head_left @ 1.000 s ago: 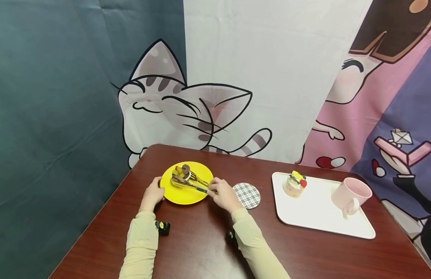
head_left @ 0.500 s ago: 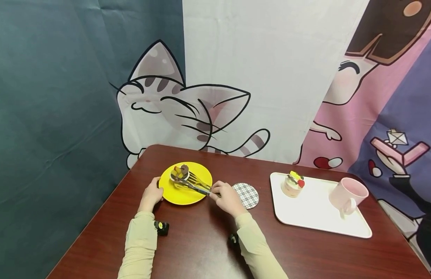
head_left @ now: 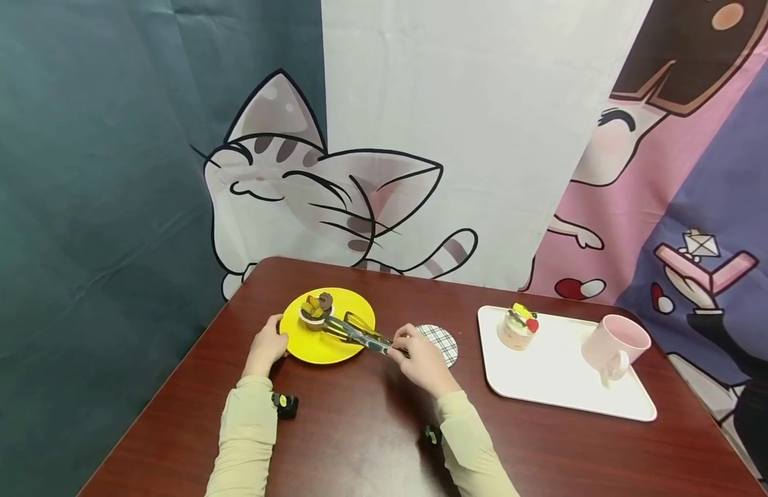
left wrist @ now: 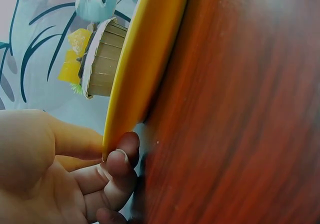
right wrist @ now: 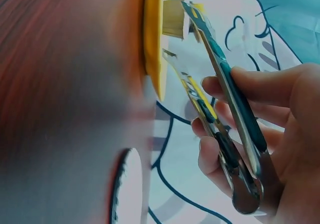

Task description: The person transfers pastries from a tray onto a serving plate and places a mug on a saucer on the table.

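Note:
My left hand (head_left: 266, 345) pinches the left rim of a yellow plate (head_left: 349, 304), thumb on top and fingers curled beneath, as the left wrist view shows. On the plate's left half stands a cupcake (left wrist: 107, 59) in a pleated paper case, topped with yellow fruit pieces and a round brown piece. My right hand (head_left: 421, 359) grips a pair of metal tongs (right wrist: 232, 99) with dark green grips, fingers and thumb around both arms. The tongs' tips are spread apart over the plate, just right of the cupcake, with nothing between them.
A round checked coaster (head_left: 442, 342) lies right of the plate, partly behind my right hand. Further right, a white tray (head_left: 545, 379) bears a fruit-topped cup dessert (head_left: 517, 331) and a pink mug (head_left: 613, 345). A printed cloth (head_left: 384, 83) hangs behind the table.
My right hand has drawn the tongs back to the right and toward me; their tips, earlier at the cupcake's sides, are off it now. The left hand keeps its hold on the plate.

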A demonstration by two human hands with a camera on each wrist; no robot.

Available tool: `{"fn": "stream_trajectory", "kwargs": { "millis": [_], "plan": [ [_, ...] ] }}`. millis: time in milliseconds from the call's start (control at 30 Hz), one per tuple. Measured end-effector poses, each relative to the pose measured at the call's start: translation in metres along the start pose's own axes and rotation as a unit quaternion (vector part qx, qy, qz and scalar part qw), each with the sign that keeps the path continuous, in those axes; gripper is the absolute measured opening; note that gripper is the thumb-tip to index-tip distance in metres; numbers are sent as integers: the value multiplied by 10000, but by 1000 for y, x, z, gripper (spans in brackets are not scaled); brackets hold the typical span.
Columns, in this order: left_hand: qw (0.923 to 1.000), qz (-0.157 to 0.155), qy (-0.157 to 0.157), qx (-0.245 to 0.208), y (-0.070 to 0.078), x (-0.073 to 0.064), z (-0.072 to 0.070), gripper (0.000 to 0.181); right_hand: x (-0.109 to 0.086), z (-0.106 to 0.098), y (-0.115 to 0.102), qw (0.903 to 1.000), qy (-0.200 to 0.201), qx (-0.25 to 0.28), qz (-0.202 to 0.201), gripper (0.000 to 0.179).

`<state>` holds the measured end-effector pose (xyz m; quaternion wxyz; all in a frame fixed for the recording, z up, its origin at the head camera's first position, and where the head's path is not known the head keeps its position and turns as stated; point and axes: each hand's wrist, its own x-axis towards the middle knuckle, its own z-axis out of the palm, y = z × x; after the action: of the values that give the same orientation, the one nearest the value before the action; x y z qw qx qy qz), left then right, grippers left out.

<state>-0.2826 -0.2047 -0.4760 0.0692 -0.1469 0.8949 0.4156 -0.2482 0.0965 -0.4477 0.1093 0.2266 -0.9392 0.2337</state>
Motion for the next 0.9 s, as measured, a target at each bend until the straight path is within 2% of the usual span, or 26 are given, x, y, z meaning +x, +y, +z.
{"fn": "stream_trajectory", "kwargs": {
  "millis": [100, 267, 400, 567, 800, 900],
  "plan": [
    [10000, 30, 18, 62, -1, -1, 1, 53, -5, -8, 0, 9999, -15, 77, 66, 11],
    [9999, 92, 78, 108, -2, 0, 0, 53, -12, -21, 0, 9974, 33, 710, 110, 11],
    [9998, 145, 70, 122, -3, 0, 1, 52, -19, -26, 8, 9949, 204, 975, 175, 11],
    [9999, 113, 56, 86, -3, 0, 4, 52, -29, -29, 24, 9899, 370, 1200, 654, 15],
    [9997, 44, 36, 219, -2, -1, 4, 52, -38, -37, 39, 9812, 268, 1138, 1538, 13],
    [9997, 50, -26, 236, -2, -1, 2, 53, -39, -42, 45, 9793, 394, 1057, 1679, 13]
  ]
}}
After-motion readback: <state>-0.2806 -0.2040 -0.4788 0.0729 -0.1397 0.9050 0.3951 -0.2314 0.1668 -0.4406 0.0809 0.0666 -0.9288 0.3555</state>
